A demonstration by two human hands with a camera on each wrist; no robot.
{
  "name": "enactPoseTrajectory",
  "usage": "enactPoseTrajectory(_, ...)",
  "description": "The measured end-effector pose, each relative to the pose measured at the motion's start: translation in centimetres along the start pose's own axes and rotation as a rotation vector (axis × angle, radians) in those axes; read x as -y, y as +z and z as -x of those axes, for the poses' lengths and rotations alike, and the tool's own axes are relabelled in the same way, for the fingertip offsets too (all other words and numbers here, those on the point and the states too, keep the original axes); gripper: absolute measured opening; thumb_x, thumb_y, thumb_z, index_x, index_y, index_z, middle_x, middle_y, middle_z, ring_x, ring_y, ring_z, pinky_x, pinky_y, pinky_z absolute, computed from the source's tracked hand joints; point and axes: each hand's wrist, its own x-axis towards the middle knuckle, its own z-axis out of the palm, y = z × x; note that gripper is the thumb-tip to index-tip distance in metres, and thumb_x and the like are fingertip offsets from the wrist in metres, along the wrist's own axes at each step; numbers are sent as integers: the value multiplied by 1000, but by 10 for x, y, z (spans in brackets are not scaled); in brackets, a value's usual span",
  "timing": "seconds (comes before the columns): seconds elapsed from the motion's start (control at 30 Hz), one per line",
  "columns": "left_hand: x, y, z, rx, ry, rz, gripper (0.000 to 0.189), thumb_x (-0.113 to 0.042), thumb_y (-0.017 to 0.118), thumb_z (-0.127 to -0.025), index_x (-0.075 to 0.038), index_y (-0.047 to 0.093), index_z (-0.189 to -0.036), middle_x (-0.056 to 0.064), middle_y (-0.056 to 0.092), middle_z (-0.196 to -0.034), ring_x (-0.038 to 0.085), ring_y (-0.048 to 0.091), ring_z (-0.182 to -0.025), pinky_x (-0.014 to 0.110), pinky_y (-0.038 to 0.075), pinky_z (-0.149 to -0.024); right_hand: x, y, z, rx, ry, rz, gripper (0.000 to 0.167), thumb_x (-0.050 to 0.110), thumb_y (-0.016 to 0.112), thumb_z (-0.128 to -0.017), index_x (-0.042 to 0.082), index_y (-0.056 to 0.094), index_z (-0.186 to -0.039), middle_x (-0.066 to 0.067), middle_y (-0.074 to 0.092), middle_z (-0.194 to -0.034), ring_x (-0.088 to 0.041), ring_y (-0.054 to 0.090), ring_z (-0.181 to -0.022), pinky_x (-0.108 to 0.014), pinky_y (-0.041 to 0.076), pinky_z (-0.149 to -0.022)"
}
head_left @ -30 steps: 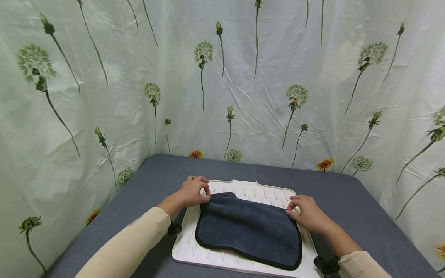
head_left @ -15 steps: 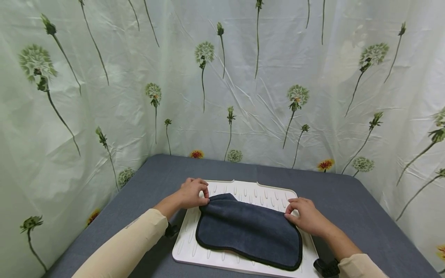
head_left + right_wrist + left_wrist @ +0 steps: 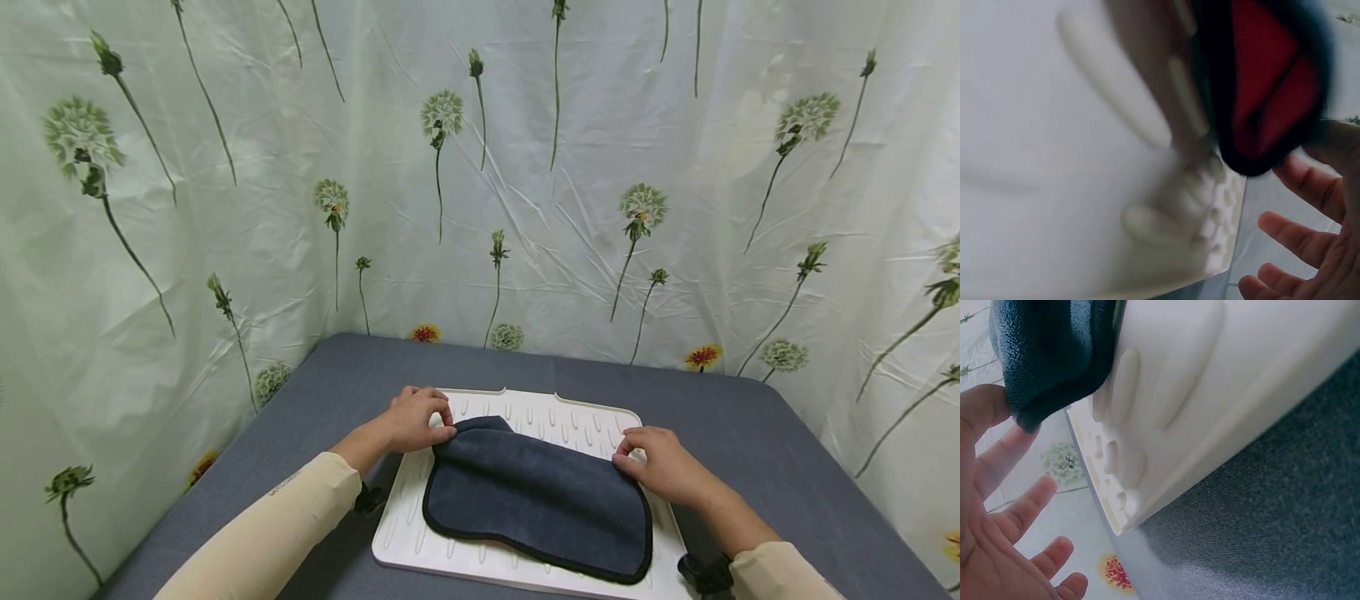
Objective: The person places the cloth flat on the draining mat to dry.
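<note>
Dark blue cloth [image 3: 536, 500] lies across the middle of the white board [image 3: 401, 525], and its whole outline is inside the board's outline, apart from what the hands may hide. At the left side of the board, the left hand [image 3: 412, 417] pinches the far corner of the cloth between thumb and forefinger; its other fingers are loosely spread. Towards the right side of the board, the right hand [image 3: 663, 467] grips the other far corner in the same manner, the remaining fingers relaxed.

About progress, I can judge this much. The placing over the board looks done, and so does the taking of both corners. Between the hands no black trim [image 3: 577, 570] is seen, and a red face [image 3: 1272, 56] shows inside at the right corner, so the cloth is perhaps doubled over; I cannot tell this surely. What remains: neither corner is released, both are raised above the board, a small flap [image 3: 483, 423] pokes out towards the board's far end, and the near edge is wavy, so flatness is not yet reached.
</note>
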Motion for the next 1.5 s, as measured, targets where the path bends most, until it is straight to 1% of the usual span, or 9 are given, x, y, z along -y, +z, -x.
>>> enactPoseTrajectory(0.2, 1, 0, 6, -12, 12, -7, 11, -37, 67, -98, -27, 70, -95, 8, 58, -140, 44, 44, -131, 66, 34, -105, -12, 1, -10, -2, 57, 26, 16, 23, 70, -96, 18, 69, -81, 2, 71, -87, -22, 66, -85, -42, 49, -76)
enactPoseTrajectory(0.33, -2, 1, 13, -20, 25, -3, 22, -42, 71, -95, -24, 69, -107, 10, 57, -143, 45, 44, -132, 66, 34, -105, -14, 0, -19, 24, 47, 82, 15, 24, 70, -95, 16, 71, -82, 0, 73, -88, -24, 67, -85, -48, 50, -79)
enactPoseTrajectory(0.5, -11, 5, 27, -23, 50, -19, 62, -45, 85, -82, -21, 60, -133, 12, 48, -152, 46, 39, -138, 68, 33, -108, -8, 3, -31, 57, -8, 144, 16, 23, 71, -94, 21, 69, -78, 7, 69, -81, -16, 63, -80, -55, 46, -85)
enactPoseTrajectory(0.67, -20, 13, 43, -11, 135, -52, 80, -45, 89, -76, -24, 52, -144, 14, 38, -159, 48, 33, -141, 70, 31, -109, 4, 8, -43, 131, -67, 180, 18, 24, 75, -91, 24, 67, -75, 12, 65, -81, -12, 60, -80, -59, 43, -92)
enactPoseTrajectory(0.87, -32, 17, 60, 43, 239, -88, 72, -46, 89, -75, -27, 58, -137, 13, 34, -161, 46, 32, -143, 70, 30, -110, 18, 21, -56, 179, -148, 162, 18, 26, 78, -89, 24, 70, -73, 11, 68, -85, -17, 65, -90, -59, 41, -97)
enactPoseTrajectory(1.1, -34, 19, 72, 97, 311, -147, 53, -54, 87, -73, -35, 69, -119, 10, 38, -159, 45, 34, -142, 69, 30, -109, 25, 29, -60, 156, -222, 147, 17, 21, 77, -88, 22, 71, -72, 12, 66, -78, -15, 65, -86, -59, 41, -100)
enactPoseTrajectory(1.3, -30, 20, 76, 124, 310, -121, 33, -55, 74, -87, -34, 74, -113, 9, 38, -160, 49, 31, -144, 72, 29, -109, 30, 30, -61, 149, -192, 132, 19, 23, 80, -85, 22, 67, -70, 7, 69, -85, -25, 67, -103, -62, 38, -103)
enactPoseTrajectory(1.4, -29, 20, 76, 107, 298, -119, 22, -47, 71, -93, -33, 74, -110, 9, 38, -160, 50, 31, -144, 72, 30, -107, 32, 31, -62, 145, -200, 101, 19, 21, 80, -84, 24, 67, -70, 9, 68, -86, -22, 66, -99, -59, 39, -102)
enactPoseTrajectory(1.5, -29, 20, 76, 102, 292, -139, 21, -43, 76, -90, -33, 74, -109, 9, 38, -160, 49, 31, -144, 71, 31, -107, 35, 33, -61, 154, -224, 67, 16, 18, 79, -84, 23, 69, -73, 7, 69, -88, -21, 65, -96, -55, 41, -98)
